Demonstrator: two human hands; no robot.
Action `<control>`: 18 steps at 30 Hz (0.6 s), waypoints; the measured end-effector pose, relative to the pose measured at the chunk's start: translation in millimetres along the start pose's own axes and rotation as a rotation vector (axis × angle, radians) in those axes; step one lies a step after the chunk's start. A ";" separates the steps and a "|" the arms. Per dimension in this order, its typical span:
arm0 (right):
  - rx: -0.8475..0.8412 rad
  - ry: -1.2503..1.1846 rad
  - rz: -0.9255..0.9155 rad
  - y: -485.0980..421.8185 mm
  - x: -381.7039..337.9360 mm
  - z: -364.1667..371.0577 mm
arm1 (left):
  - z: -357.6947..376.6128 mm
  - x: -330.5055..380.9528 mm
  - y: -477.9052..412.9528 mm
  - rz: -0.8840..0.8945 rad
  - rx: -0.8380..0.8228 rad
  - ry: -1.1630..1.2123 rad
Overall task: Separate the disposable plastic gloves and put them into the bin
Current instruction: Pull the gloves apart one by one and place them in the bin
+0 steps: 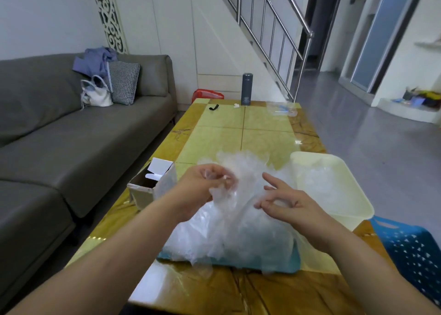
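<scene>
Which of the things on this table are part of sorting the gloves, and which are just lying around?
For the job: gloves, pinched by the left hand and right hand; cream bin, with some gloves already inside.

Lying about: cardboard box, grey flask, black strap, clear bag, blue basket.

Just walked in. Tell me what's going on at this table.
A person is working through a heap of thin clear plastic gloves piled on the yellow tiled table. The left hand grips a bunch of film at the top of the heap. The right hand pinches more of it between thumb and fingers beside it, as if pulling gloves apart. The cream rectangular plastic bin to the right already holds some crumpled gloves.
</scene>
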State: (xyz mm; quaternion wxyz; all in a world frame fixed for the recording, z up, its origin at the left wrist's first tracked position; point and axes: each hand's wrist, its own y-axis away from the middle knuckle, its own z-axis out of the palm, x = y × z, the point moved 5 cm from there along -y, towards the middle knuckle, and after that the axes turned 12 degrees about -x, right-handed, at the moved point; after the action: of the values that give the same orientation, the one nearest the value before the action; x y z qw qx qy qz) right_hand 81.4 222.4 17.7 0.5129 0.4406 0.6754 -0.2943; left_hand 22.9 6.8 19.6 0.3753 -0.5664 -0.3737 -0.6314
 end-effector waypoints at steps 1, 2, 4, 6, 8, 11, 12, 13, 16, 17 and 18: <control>-0.012 0.013 0.015 -0.3 3.8 4.0 | 5.3 -11.2 3.5 -0.026 -0.028 0.017; -0.028 0.012 0.029 -1.4 7.5 9.6 | 9.8 -21.5 6.5 -0.056 -0.039 0.033; -0.043 -0.037 0.044 -4.5 15.5 20.6 | 16.1 -37.0 7.4 -0.094 -0.024 0.010; 0.015 -0.045 0.069 -4.0 24.1 24.7 | 18.9 -45.5 4.9 -0.123 0.030 -0.042; 0.097 0.009 0.111 -1.6 33.4 18.7 | 19.3 -48.7 5.8 -0.156 0.047 -0.031; 0.182 0.060 0.154 2.1 43.4 7.1 | 17.5 -50.4 11.9 -0.225 -0.118 -0.138; 0.208 0.087 0.159 2.0 45.7 3.9 | 15.1 -52.4 14.4 -0.255 -0.170 -0.184; 0.235 0.112 0.163 1.0 48.6 0.9 | 11.9 -54.3 16.4 -0.285 -0.197 -0.198; 0.321 0.174 0.184 -5.0 58.9 -7.5 | -3.8 -54.0 16.5 -0.331 -0.163 -0.213; 0.343 0.207 0.194 -7.2 62.5 -9.7 | -11.4 -51.8 15.1 -0.330 -0.126 -0.258; 0.353 0.248 0.205 -9.6 65.3 -11.2 | -17.4 -47.2 14.1 -0.322 -0.090 -0.309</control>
State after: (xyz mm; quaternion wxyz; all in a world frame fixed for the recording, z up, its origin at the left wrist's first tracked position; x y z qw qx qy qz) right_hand 62.4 246.8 -41.6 0.3685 0.6225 0.6229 -0.2978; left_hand 31.6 -12.6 -28.1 0.1823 -0.6056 -0.4841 -0.6048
